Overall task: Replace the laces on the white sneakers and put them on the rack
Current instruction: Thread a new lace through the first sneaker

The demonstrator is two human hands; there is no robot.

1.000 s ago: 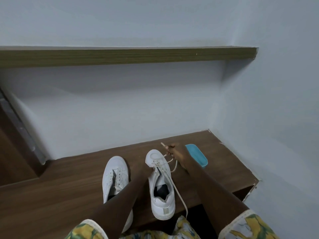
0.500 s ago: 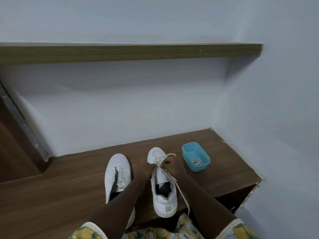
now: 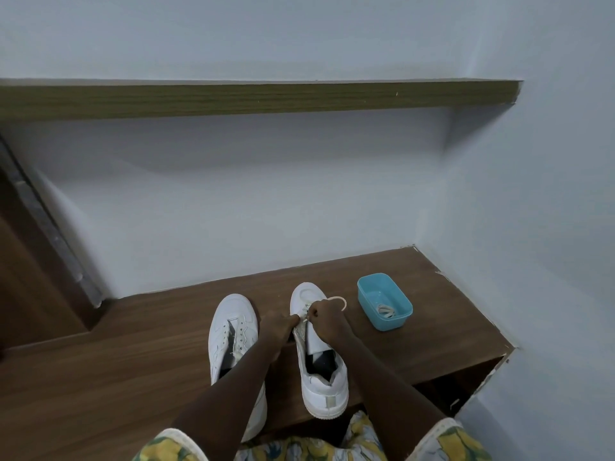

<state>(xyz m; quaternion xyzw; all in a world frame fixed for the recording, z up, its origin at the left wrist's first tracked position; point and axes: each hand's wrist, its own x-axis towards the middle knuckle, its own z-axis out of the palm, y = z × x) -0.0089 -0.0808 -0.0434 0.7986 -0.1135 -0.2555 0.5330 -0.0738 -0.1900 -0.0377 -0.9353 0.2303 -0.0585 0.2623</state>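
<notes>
White sneaker (image 3: 327, 392), toe to the wall (image 3: 233, 211) — fingers of left hand (image 3: 278, 327) gripping it, right hand (image 3: 327, 319) pinching its lace (image 3: 342, 301)

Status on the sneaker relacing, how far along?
Done: nothing clearly. One coiled lace sits in the blue tub. In hand: the right hand pinches the lace at the right sneaker's front eyelets, and the left hand holds that shoe's edge. Left: finish this lacing, check the left sneaker (its lacing is unclear), then rack both; they're on the wooden top.
</notes>
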